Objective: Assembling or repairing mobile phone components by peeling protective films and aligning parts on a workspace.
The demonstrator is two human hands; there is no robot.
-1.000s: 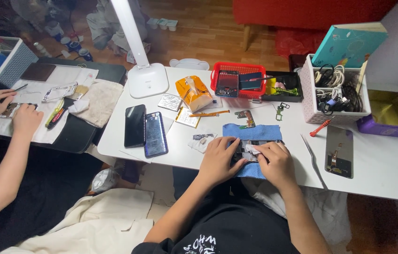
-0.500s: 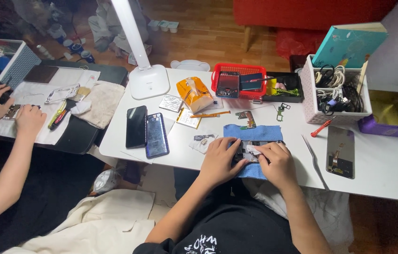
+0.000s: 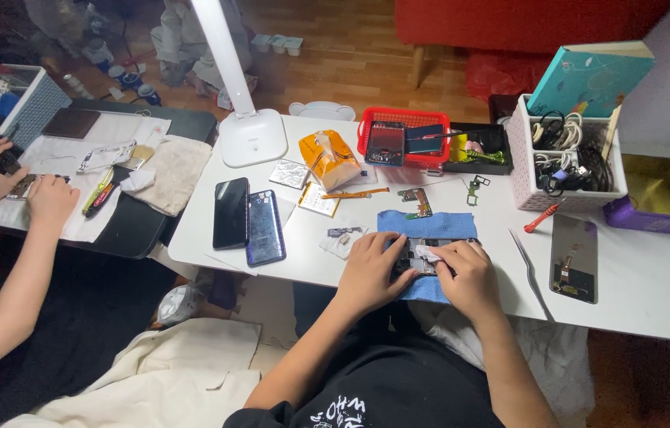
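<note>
An open phone (image 3: 430, 255) is held flat on a blue cloth (image 3: 430, 226) at the near table (image 3: 652, 285) edge. It's gripped by the left hand (image 3: 372, 269), fingers curled on its side. A small white wipe (image 3: 430, 254) is pinched by the right hand (image 3: 469, 277) & pressed on the insides. Looks like the cleaning step, prob. Next, soft rubbing is needed w/ the phone kept still.

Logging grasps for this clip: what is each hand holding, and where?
Left hand steadies the opened phone at its left end; right hand presses a white wipe onto it.
</note>
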